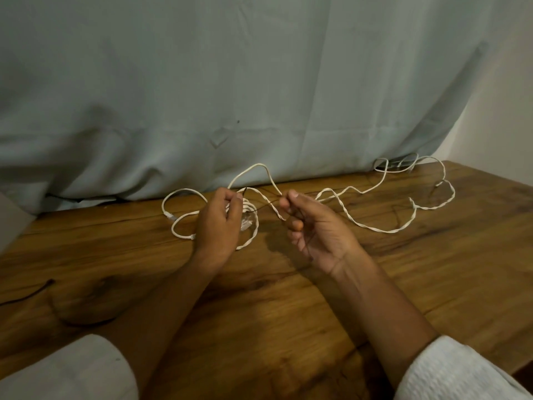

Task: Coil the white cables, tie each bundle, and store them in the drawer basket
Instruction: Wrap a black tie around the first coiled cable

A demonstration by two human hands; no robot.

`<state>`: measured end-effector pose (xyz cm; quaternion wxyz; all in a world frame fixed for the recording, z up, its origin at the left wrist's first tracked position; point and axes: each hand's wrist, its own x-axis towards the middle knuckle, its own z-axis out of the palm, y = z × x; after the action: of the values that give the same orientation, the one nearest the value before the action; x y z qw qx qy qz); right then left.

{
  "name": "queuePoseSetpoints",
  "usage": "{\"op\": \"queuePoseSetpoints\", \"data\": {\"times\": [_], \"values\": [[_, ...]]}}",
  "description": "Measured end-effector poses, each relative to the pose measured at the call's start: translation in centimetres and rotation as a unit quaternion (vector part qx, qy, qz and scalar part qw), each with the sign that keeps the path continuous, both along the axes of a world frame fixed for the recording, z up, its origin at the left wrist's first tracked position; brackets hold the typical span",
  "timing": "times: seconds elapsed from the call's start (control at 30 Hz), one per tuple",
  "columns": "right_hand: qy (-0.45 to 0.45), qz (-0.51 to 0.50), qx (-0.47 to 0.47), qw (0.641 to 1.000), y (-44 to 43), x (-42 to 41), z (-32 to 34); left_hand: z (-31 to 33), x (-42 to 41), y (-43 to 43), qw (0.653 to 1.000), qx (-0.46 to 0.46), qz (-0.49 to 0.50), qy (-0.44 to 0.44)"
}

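Two hands working a white cable [383, 230] over a wooden table [432, 269].

The left hand [220, 223] grips a small coil [255, 229] of the cable just above the tabletop, fingers curled round its loops. The right hand [314, 229], close beside it but not touching, pinches a strand between thumb and forefinger. A thin dark strand [261, 208] runs between the hands; who holds it I cannot tell. The rest of the cable trails loosely rightward to the table's far corner, against a grey-green cloth [259, 82].
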<state>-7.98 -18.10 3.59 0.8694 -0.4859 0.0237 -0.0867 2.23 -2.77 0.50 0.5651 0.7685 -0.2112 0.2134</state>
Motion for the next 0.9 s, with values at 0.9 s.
{"op": "queuePoseSetpoints", "data": {"times": [0.9], "values": [[-0.14,-0.133,0.029,0.981,-2.1,-0.5,0.9,-0.1,-0.1,0.8,0.994,0.092,0.041,-0.044]]}}
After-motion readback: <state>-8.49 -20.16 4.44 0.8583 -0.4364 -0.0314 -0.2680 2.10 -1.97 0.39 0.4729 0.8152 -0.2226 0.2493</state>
